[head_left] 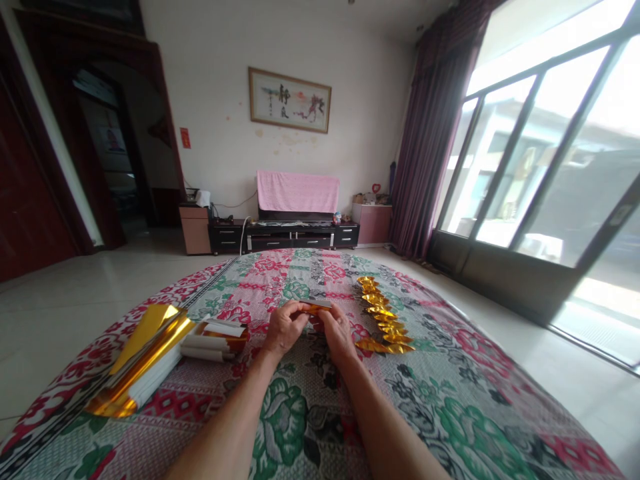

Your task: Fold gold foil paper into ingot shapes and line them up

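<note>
Over the middle of the table, my left hand (287,327) and my right hand (337,330) hold a small piece of gold foil paper (316,308) between them. Fingers of both hands are closed on its two ends, and a pale edge shows along the top. To the right of my right hand lies a row of folded gold foil paper pieces (383,312), shaped like boats and overlapping. On the left side is a stack of gold foil sheets (155,357), curled, with white backs. Smaller white-backed strips (213,341) lie between that stack and my left hand.
A flowered cloth (280,420) in red, green and grey covers the round table. Beyond it stands a low black cabinet (275,239) with a pink cloth (299,191) over a screen. Glass doors (540,153) are on the right, and a doorway (110,147) on the left.
</note>
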`<state>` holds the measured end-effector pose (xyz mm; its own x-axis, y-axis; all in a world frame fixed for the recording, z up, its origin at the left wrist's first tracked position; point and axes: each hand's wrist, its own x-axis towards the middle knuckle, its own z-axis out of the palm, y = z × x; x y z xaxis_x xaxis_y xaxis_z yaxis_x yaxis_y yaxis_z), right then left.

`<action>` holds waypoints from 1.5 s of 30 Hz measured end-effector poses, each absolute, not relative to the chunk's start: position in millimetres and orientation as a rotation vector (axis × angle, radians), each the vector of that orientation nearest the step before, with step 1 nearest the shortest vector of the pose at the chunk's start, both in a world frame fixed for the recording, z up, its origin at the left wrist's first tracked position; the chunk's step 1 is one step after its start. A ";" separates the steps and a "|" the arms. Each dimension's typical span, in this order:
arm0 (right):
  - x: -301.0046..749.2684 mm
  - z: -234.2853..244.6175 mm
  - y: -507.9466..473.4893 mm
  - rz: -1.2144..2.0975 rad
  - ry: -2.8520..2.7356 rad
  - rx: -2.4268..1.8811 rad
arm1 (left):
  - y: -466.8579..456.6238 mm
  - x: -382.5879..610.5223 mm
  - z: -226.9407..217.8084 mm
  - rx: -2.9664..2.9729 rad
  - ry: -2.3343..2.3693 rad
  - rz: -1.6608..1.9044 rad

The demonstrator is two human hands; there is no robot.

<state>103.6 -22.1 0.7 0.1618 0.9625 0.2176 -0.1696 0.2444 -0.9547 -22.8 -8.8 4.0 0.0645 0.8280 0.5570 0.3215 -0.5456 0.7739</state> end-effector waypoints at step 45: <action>104.0 -2.4 -19.9 1.077 -0.979 -0.918 | -10.5 -19.2 4.7 1.649 1.234 1.480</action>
